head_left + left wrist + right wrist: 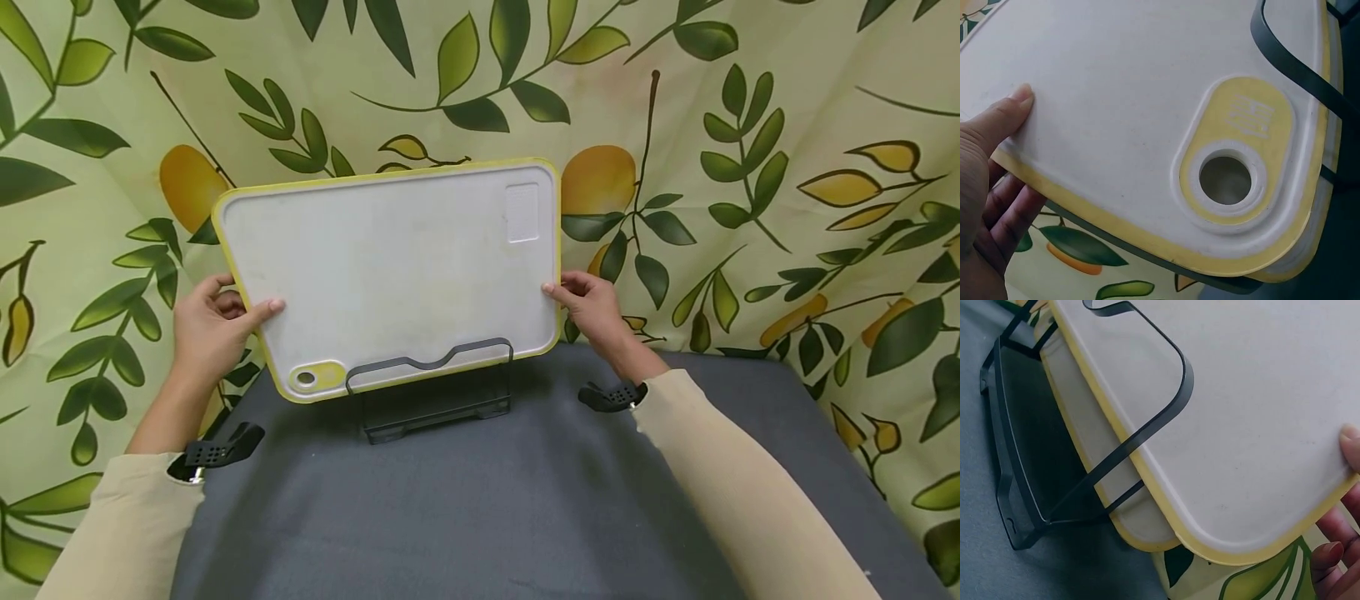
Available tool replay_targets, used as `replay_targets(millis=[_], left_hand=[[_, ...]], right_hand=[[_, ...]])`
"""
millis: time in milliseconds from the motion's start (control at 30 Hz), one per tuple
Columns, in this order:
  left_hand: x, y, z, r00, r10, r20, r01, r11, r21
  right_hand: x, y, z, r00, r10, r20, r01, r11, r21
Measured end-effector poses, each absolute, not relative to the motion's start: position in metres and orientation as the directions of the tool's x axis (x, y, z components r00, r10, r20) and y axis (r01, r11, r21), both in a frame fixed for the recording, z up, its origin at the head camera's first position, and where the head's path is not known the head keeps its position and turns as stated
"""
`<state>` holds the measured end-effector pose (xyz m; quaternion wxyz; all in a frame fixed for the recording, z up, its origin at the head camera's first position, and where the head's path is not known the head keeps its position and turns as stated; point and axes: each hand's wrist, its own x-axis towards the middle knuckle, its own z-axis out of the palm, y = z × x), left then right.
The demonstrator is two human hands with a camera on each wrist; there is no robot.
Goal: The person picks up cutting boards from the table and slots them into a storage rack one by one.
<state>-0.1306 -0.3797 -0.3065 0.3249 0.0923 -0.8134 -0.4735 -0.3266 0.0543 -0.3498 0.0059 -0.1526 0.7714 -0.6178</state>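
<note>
A white cutting board with a yellow rim leans tilted in a dark metal rack, its left end lower. The rack's front bar crosses before the board's lower part. My left hand pinches the left edge, thumb on the front face and fingers behind. On the opposite edge, my right hand holds with thumb in front; its fingers are partly hidden. A round hole sits within a yellow oval patch in the lower left corner. Behind this board, the right wrist view shows a second yellow-rimmed board.
The rack stands on a dark grey table. Behind it hangs a leaf-and-fruit patterned cloth, close to the board. Black straps sit on both wrists.
</note>
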Motion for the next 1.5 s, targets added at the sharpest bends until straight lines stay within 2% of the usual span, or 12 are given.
replay_targets(millis=[1033, 1300, 1500], left_hand=[[-0.127, -0.382, -0.330, -0.774, -0.460, 0.435, 0.164, 0.518, 0.839], [-0.125, -0.382, -0.335, -0.777, -0.437, 0.452, 0.142, 0.579, 0.803], [-0.123, -0.383, -0.341, -0.771, -0.458, 0.443, 0.127, 0.571, 0.811]], right_hand=[[-0.326, 0.058, -0.376, -0.950, -0.268, 0.161, -0.225, 0.228, -0.947], [-0.326, 0.058, -0.385, -0.952, -0.274, 0.136, -0.199, 0.220, -0.955], [-0.324, 0.057, -0.390, -0.948, -0.294, 0.124, -0.193, 0.218, -0.957]])
